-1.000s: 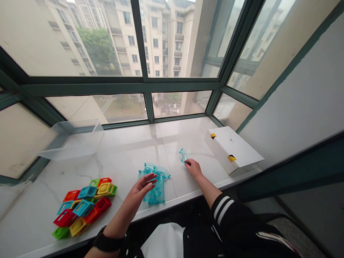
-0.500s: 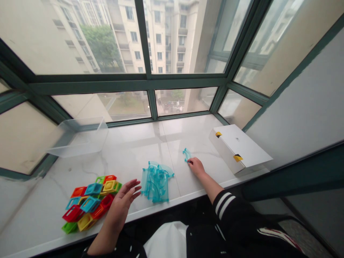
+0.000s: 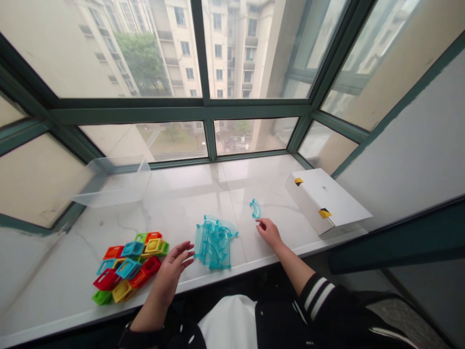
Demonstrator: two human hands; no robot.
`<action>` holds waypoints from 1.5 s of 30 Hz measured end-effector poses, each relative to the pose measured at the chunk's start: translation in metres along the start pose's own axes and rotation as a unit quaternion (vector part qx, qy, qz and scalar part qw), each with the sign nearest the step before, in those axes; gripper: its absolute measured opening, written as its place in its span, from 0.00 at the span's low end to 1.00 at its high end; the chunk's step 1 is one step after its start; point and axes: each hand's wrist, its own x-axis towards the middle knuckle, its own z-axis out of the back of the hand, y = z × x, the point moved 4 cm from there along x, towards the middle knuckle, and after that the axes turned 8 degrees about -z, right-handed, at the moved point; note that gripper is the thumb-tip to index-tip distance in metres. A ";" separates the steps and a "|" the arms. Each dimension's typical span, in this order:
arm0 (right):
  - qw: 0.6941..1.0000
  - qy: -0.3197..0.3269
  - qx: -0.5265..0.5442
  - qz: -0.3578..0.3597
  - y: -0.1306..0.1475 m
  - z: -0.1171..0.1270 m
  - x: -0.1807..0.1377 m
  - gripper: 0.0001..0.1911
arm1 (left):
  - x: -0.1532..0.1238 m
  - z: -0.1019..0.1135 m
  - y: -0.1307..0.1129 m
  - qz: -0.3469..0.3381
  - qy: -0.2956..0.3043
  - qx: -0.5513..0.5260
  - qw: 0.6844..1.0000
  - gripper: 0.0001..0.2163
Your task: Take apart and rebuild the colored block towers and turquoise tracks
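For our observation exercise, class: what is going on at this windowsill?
A person sits at a marble sill with both hands empty. The left hand is open between a heap of coloured blocks and a pile of clear blue track pieces. The right hand is just short of a single curved piece, not touching it. A clear tub and a white box stand farther off.

Before you, the white marble sill [image 3: 181,203] carries a clear tub [image 3: 112,182] at its far left, a heap of coloured square frames [image 3: 131,264] near the front left edge and a stack of see-through blue curved pieces [image 3: 215,240] at the middle. One small blue curve [image 3: 255,208] lies alone, right of that stack, and a white box [image 3: 327,201] sits at the right end.
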 end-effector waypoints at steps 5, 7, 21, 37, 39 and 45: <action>0.984 0.158 0.076 0.042 0.035 -0.030 -0.041 0.15 | 0.002 0.001 0.020 -0.074 0.032 0.147 0.986 0.27; 0.971 0.217 0.093 0.048 0.049 -0.043 -0.054 0.19 | -0.002 -0.001 0.022 -0.116 0.051 0.212 0.969 0.26; 0.964 0.253 0.044 0.073 0.065 -0.093 -0.071 0.25 | -0.011 -0.013 0.055 -0.206 0.133 0.388 0.889 0.21; 0.955 0.275 0.012 0.109 0.090 -0.121 -0.064 0.27 | 0.001 0.011 0.066 -0.220 0.069 0.458 0.858 0.13; 0.954 0.280 0.007 0.112 0.092 -0.123 -0.065 0.28 | 0.004 0.012 0.065 -0.226 0.063 0.476 0.848 0.13; 0.953 0.282 0.026 0.111 0.092 -0.121 -0.068 0.30 | 0.012 0.015 0.068 -0.229 0.047 0.490 0.840 0.11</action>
